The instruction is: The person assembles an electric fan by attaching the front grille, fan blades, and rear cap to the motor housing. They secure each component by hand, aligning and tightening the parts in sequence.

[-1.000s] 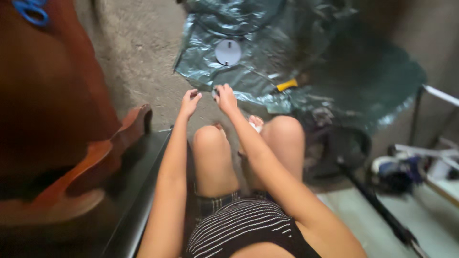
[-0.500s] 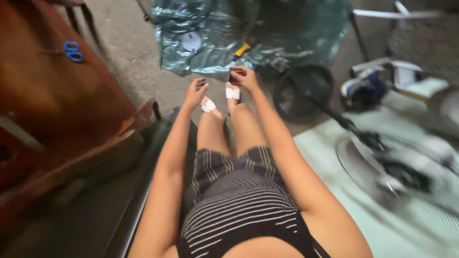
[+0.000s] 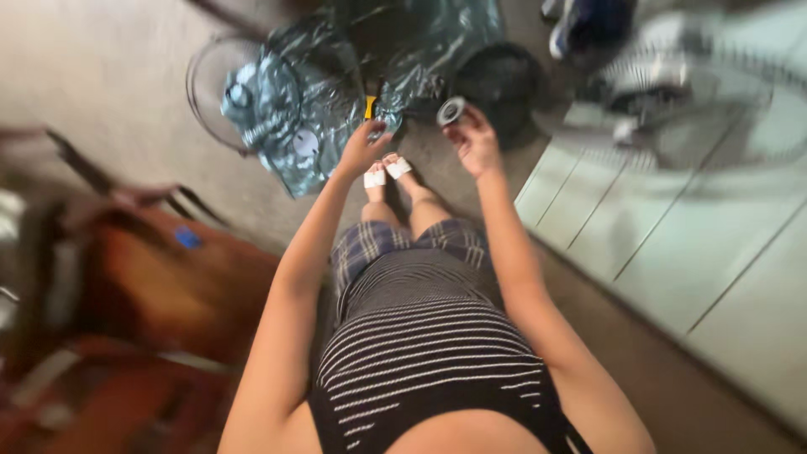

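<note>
Right hand (image 3: 476, 145) has raised the ring (image 3: 450, 111), tilted.

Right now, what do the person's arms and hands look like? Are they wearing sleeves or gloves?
No sleeves and no gloves. Both arms are bare all the way up, and the left hand and right hand are bare too. No watch, bracelet or ring shows, though the picture is blurry. The top is dark with thin white stripes.
</note>
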